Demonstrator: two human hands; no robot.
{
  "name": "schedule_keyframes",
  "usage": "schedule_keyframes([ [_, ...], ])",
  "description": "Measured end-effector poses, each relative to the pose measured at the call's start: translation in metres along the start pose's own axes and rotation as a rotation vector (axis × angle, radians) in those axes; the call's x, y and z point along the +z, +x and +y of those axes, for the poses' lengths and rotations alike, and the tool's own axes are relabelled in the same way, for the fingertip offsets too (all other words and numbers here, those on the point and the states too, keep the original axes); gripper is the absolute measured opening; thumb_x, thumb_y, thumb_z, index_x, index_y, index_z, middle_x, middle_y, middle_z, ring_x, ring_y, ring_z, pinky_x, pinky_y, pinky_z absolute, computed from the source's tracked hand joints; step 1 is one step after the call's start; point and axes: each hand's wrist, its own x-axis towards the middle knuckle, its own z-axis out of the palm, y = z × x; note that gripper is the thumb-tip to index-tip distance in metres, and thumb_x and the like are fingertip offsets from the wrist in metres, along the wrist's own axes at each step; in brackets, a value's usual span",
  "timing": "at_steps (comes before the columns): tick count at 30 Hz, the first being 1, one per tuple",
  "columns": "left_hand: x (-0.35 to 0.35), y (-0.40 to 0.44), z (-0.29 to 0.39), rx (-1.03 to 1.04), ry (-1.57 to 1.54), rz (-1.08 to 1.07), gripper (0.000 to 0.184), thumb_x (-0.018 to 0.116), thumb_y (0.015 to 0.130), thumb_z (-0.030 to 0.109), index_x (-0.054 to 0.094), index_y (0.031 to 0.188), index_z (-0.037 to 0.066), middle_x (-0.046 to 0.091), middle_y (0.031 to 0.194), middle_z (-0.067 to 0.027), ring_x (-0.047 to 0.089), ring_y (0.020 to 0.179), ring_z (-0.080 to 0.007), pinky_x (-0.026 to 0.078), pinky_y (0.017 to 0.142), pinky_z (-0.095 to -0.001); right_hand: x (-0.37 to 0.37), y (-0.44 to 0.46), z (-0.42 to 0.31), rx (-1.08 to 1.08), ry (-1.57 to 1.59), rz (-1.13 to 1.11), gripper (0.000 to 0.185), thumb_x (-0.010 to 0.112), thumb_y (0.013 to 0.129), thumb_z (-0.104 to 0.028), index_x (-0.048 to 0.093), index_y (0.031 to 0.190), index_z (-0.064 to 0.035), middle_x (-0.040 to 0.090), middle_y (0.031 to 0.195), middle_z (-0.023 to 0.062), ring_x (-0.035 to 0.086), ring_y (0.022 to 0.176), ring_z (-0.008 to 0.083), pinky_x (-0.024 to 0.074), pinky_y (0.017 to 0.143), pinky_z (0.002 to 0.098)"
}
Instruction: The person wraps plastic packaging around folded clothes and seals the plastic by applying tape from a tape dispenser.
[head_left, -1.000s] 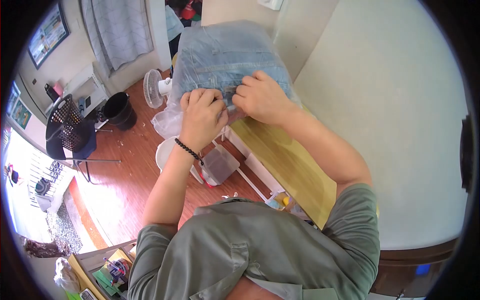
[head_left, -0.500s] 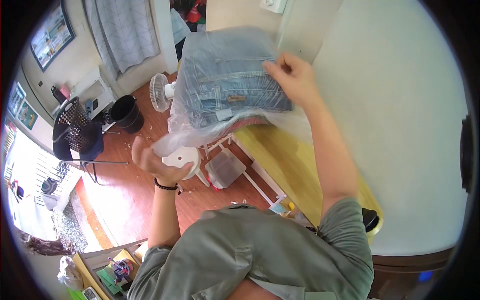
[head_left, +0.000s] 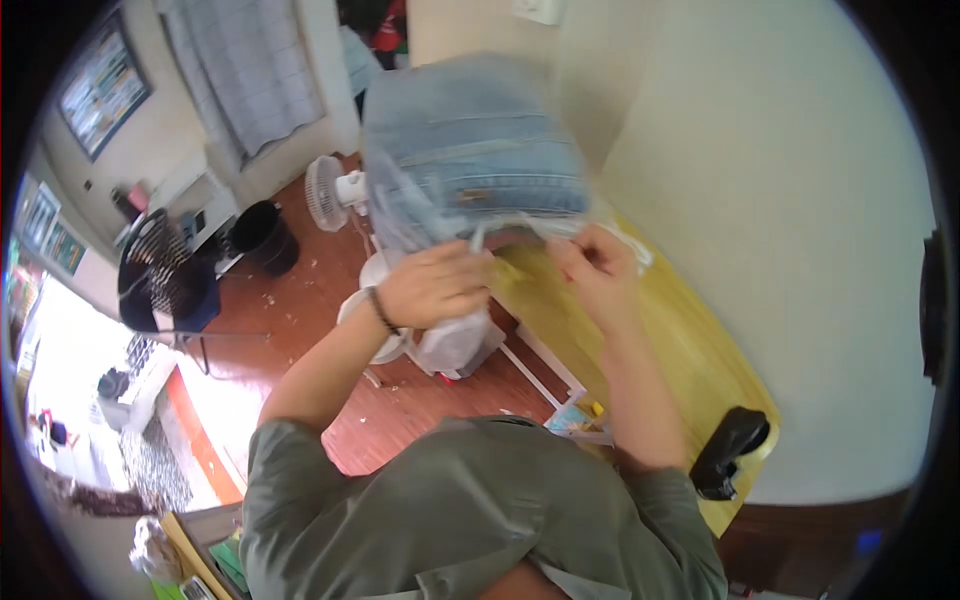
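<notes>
Denim [head_left: 480, 145] in a clear plastic bag [head_left: 402, 205] lay on the yellow table [head_left: 690, 365], far end. Left hand [head_left: 438, 285] and right hand [head_left: 602, 275] gripped the bag's near edge, fingers closed. Fan [head_left: 325, 193] and black bucket [head_left: 265, 240] stood left, on reddish floor [head_left: 300, 325].

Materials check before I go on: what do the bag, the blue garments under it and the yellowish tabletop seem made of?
Bag: thin plastic film, slightly shiny; it is see-through and creased.
Blue garments: probably matte denim, judging by the colour and heavy seams.
Tabletop: smooth wood or wood-look laminate; blur hides any grain.
</notes>
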Motion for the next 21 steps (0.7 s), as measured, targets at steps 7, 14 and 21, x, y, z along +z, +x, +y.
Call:
schedule_keyframes([
  [7, 0.060, 0.017, 0.012, -0.428, -0.452, 0.308, 0.023, 0.058, 0.094, 0.020, 0.066, 0.114, 0.010, 0.066, 0.109, -0.0131, 0.060, 0.105, -0.0360, 0.048, 0.094, -0.0452, -0.006, -0.044, 0.098, 0.191, 0.622, 0.341, 0.019, 0.063, 0.097, -0.029, 0.059, 0.090, -0.0123, 0.057, 0.077, 0.0002, 0.053, 0.068, 0.0112, 0.0440, 0.061, 0.0267],
  [14, 0.071, 0.079, 0.037, -1.269, -1.289, 0.703, 0.035, 0.048, 0.105, 0.036, 0.059, 0.117, 0.005, 0.063, 0.092, -0.0075, 0.056, 0.078, -0.0158, 0.050, 0.072, -0.0339, 0.068, -0.053, 0.071, 0.618, 0.981, -0.292, 0.048, 0.047, 0.099, -0.056, 0.062, 0.108, -0.0119, 0.065, 0.097, 0.0026, 0.060, 0.087, 0.0185, 0.0455, 0.078, 0.0354],
  [21, 0.072, 0.092, 0.036, -1.447, -0.991, 0.623, 0.043, 0.044, 0.105, 0.043, 0.059, 0.121, 0.006, 0.067, 0.094, -0.0086, 0.063, 0.075, -0.0185, 0.051, 0.070, -0.0332, 0.073, -0.026, 0.113, 0.528, 1.376, -0.706, 0.065, 0.043, 0.099, -0.056, 0.043, 0.147, -0.0111, 0.051, 0.145, 0.0094, 0.049, 0.131, 0.0261, 0.0356, 0.109, 0.0480],
])
